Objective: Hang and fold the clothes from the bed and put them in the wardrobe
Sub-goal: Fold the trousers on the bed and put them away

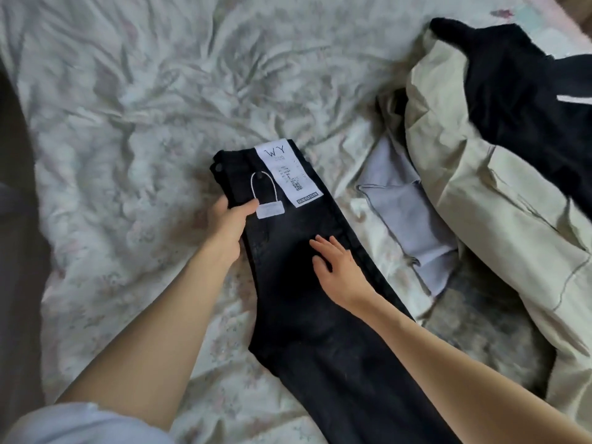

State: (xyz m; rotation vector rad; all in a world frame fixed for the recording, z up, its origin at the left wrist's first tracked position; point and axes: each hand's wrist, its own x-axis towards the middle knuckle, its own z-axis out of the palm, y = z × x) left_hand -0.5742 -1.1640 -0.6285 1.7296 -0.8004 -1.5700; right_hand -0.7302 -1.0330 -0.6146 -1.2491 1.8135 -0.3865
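1. Centrally, folded black slim trousers [298, 267] with a white paper tag [288, 174] lie on the crumpled floral bedsheet [128, 123].
2. Left hand [226, 225] pinches their left edge; right hand [336, 261] presses flat, fingers spread.
3. Beige jacket [480, 203] crowds the right; open sheet lies left and far.

- The black trousers [298, 283] are a matt, dense cloth that looks like denim, smooth across the leg, with a dark round button near the waistband.
- The long white label [286, 174] on them looks like stiff printed paper or card, matt; a thin pale cord loops to a small white tag [270, 209] of the same look.
- The bed sheet [144, 107] is thin pale cloth with a faded flower print, heavily creased, with a slight sheen.
- At the right, the beige garment [480, 187] is a smooth, crisp woven cloth with visible seams.
- The black garment [519, 91] on it looks soft and fuzzy at its edge.
- The lilac garment [403, 213] is a soft, matt knit.
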